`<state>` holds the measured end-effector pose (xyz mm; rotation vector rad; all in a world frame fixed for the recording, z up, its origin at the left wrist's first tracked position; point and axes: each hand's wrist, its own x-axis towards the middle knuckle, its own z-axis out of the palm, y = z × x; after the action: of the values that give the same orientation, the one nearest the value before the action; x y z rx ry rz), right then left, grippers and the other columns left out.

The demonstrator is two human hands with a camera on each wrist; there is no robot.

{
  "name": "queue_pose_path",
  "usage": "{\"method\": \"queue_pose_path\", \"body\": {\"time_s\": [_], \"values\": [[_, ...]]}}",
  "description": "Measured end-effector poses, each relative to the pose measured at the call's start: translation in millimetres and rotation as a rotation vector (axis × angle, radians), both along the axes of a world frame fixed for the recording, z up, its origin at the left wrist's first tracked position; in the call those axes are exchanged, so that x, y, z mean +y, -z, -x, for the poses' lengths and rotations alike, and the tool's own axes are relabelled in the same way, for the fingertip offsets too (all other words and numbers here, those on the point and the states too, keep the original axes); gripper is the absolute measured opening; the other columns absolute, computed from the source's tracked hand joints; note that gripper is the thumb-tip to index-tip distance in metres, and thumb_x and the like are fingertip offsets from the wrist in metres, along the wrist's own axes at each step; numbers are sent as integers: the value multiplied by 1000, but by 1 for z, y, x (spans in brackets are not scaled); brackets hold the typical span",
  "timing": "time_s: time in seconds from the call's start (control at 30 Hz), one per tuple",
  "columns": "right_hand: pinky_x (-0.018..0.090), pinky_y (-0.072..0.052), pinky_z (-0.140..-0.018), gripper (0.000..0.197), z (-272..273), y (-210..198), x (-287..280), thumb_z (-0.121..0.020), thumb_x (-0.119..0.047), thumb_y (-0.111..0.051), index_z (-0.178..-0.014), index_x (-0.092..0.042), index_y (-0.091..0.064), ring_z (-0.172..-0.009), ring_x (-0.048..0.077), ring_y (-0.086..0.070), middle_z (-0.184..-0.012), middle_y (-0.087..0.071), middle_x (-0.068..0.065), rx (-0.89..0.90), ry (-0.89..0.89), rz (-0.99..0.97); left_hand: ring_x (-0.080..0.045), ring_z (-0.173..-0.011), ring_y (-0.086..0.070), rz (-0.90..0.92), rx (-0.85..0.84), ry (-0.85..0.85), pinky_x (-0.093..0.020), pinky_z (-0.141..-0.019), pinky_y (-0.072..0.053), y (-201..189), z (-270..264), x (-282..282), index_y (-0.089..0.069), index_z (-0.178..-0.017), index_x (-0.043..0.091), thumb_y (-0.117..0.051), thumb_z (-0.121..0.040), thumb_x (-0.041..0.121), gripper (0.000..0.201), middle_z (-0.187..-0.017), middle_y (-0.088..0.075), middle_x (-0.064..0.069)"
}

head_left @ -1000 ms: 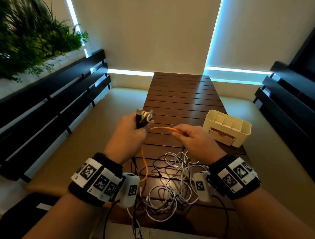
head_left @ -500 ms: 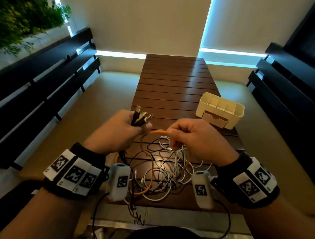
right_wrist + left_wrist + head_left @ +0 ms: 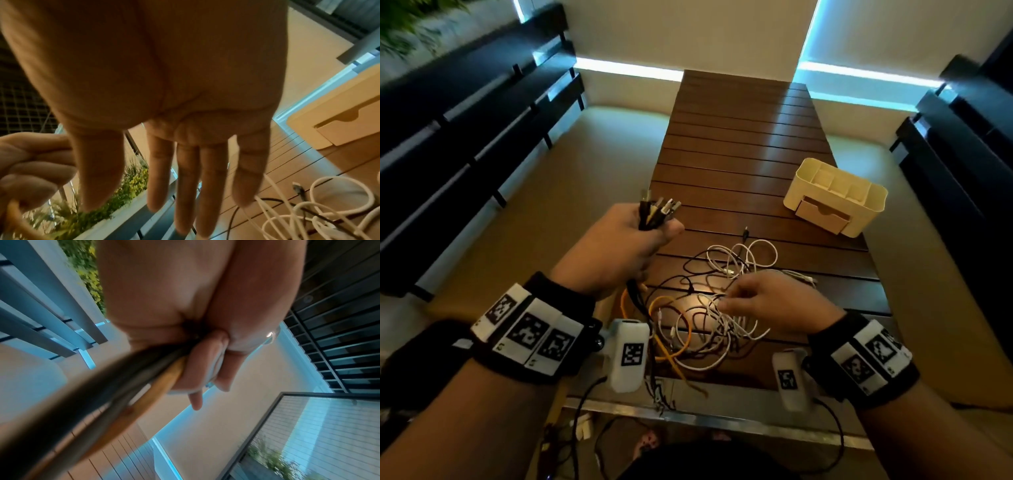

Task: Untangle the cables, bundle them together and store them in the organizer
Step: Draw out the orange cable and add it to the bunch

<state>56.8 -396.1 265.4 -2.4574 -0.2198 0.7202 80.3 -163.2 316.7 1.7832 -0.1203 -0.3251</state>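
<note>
On the near end of the slatted wooden table [image 3: 739, 137] lies a tangle of white, black and orange cables [image 3: 709, 308], loops overlapping. Left hand [image 3: 619, 246] is raised above the table's left edge, fingers curled round a bunch of cable ends [image 3: 657, 212], plugs pointing up; the strands trail down into the tangle. Right hand [image 3: 767, 305] hovers over the tangle, palm down, fingers straight and slightly apart [image 3: 213, 178], gripping nothing. Cream organizer [image 3: 835, 202] stands upright further back on the right side, well apart from the cables, drawer closed.
</note>
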Motion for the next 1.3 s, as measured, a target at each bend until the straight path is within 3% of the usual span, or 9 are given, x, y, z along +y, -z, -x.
{"method": "queue_pose_path", "body": {"time_s": [0.13, 0.23, 0.37, 0.47, 0.6, 0.73, 0.83, 1.13, 1.3], "values": [[26, -38, -106, 65, -1, -9, 12, -76, -49, -79, -133, -49, -49, -129, -5, -43, -137, -49, -27, 72, -84, -303, -10, -43, -33, 51, -63, 100, -24, -43, -35, -10, 17, -23, -56, -115, -8, -58, -92, 34, 49, -51, -36, 8], [42, -34, -114, 88, 4, -1, 33, -63, -64, -79, -140, -54, -37, -138, 5, -39, -149, -43, -22, 125, -177, -325, -13, -45, -33, 172, -78, 87, -26, -45, -35, -19, 21, -32, -59, -112, -4, -57, -92, 33, 42, -52, -36, 6], [52, -49, -101, 55, 14, 7, 52, -79, -57, -70, -127, -36, -53, -118, 18, -62, -126, -65, -6, 214, -109, -498, -12, -47, -33, 234, -109, 3, -22, -45, -38, -26, 19, -24, -61, -106, 5, -52, -100, 27, 25, -57, -33, 3], [42, -62, -74, 22, 18, 5, 57, -100, -31, -54, -119, -20, -54, -104, 29, -69, -115, -66, 14, 343, -33, -642, -12, -46, -34, 215, -157, -8, -22, -46, -40, -28, 22, -18, -60, -106, 4, -51, -99, 30, 28, -57, -33, 1], [31, -60, -55, 8, 25, 4, 61, -104, -26, -46, -109, -26, -53, -84, 18, -73, -98, -70, 3, 473, -22, -698, -13, -44, -40, 88, -227, 36, -26, -49, -44, -26, 25, -15, -55, -111, -5, -53, -91, 43, 52, -52, -38, 2], [39, -61, -72, 30, 20, 17, 58, -100, -33, -55, -126, -17, -52, -101, 27, -71, -111, -70, 3, 423, -70, -604, -12, -44, -35, 88, -173, -15, -26, -47, -43, -15, 25, -10, -49, -114, -12, -55, -90, 42, 59, -56, -34, 1], [44, -57, -91, 37, 8, 33, 41, -88, -49, -64, -117, -27, -61, -105, 19, -68, -115, -69, -5, 210, -91, -426, -15, -46, -35, 95, -119, -45, -27, -47, -42, -5, 26, -3, -48, -114, -12, -54, -95, 37, 53, -58, -33, -3], [36, -51, -96, 27, -17, 89, -21, -91, -46, -66, -112, -30, -67, -97, 5, -63, -107, -68, -14, 95, 106, -65, -14, -48, -31, 87, -40, -79, -28, -48, -38, 15, 27, -1, -48, -112, -12, -52, -98, 32, 47, -56, -32, 3], [22, -48, -87, 17, -21, 96, -24, -93, -31, -66, -109, -32, -63, -102, 1, -61, -111, -64, -14, 50, 236, -305, -15, -47, -31, 89, -32, -94, -29, -49, -38, 14, 21, -9, -46, -115, -12, -51, -101, 29, 44, -58, -31, 0]]}}
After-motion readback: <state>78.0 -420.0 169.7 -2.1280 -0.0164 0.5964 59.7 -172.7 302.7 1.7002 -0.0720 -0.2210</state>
